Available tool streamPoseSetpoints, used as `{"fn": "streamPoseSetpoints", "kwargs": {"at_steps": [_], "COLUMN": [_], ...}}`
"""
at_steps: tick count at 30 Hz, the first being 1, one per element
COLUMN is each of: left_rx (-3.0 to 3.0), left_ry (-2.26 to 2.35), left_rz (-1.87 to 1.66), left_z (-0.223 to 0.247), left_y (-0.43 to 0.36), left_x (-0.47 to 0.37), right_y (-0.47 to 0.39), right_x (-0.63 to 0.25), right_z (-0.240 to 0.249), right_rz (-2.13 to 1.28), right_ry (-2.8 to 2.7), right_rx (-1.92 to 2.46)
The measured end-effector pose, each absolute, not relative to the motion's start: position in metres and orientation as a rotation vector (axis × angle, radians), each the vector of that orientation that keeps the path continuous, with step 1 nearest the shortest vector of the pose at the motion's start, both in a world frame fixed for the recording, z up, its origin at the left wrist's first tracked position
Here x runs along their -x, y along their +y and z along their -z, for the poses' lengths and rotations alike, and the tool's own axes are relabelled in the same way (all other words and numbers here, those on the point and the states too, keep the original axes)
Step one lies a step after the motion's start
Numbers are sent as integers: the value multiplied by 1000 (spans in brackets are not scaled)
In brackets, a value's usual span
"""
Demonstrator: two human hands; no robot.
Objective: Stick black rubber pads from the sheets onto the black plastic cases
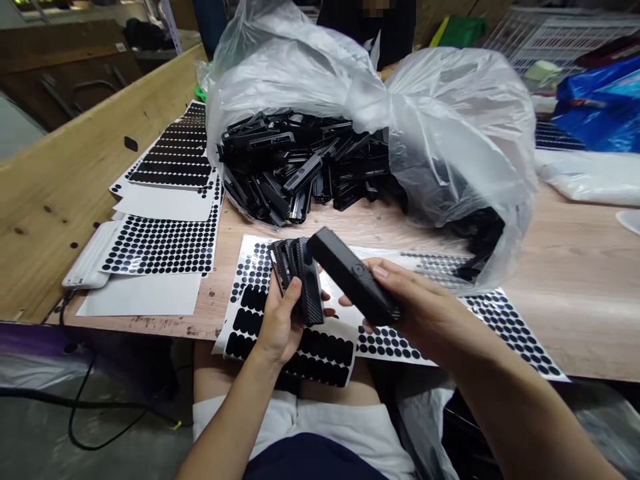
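My left hand [284,317] is closed around a small stack of black textured cases [311,283], held upright above the sticker sheets. In my right hand [405,290] is one long black case [353,273], tilted with its upper left end close to the stack; whether the two touch is unclear. Beneath my hands lie a white sheet with black oval stickers [325,357] and a sheet of black round dots [385,343]. Just beyond, many similar black cases [300,167] spill from the mouth of a clear plastic bag [295,60].
More dot sheets [160,243] are piled at the left beside a white device [93,260] with a cable. A wooden board [100,160] edges the table's left side. A second plastic bag [460,127] stands right of centre. Blue plastic [600,107] lies far right; a person [370,30] is behind.
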State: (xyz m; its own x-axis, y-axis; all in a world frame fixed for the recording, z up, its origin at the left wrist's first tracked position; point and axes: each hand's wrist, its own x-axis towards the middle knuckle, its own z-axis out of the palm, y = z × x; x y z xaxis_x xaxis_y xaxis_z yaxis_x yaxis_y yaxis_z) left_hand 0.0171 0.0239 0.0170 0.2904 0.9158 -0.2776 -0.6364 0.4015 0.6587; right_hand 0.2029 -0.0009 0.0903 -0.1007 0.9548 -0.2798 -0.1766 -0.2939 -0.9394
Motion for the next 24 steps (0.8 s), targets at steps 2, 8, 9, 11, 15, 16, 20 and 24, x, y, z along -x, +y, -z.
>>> {"fn": "streamPoseSetpoints", "kwargs": {"at_steps": [2,8,9,11,15,16,20,24], "left_rx": [-451,-501,-520,-549,-573,-576,-561,-554], "left_ry": [678,638,629,621,645,645,641,632], "left_rz": [-1098,-1044,-1033,-991,-961,-970,-991,-980], "left_z": [-17,-17,-17,-17,-17,-17,-16,-16], "left_y": [24,26,26,26,24,24,25,26], "left_x": [-18,-16,-15,-14,-13,-13,-15,-16], "right_y": [1,26,30,35,25,18,-18,-41], "right_x": [-207,-206,-201,-194,-212,-225,-283,-306], "right_z": [-94,-106,-105,-101,-88,-83,-57,-33], "right_rz": [-1641,-1312,-1220,-1117,-1090,-1048,-604,-478], "right_ry": [-1121,-1682,-1660,-1577,-1407,-1417,-1794,-1887], "right_rx": [1248,1422,1440,1439,1473,1558,2063,2170]}}
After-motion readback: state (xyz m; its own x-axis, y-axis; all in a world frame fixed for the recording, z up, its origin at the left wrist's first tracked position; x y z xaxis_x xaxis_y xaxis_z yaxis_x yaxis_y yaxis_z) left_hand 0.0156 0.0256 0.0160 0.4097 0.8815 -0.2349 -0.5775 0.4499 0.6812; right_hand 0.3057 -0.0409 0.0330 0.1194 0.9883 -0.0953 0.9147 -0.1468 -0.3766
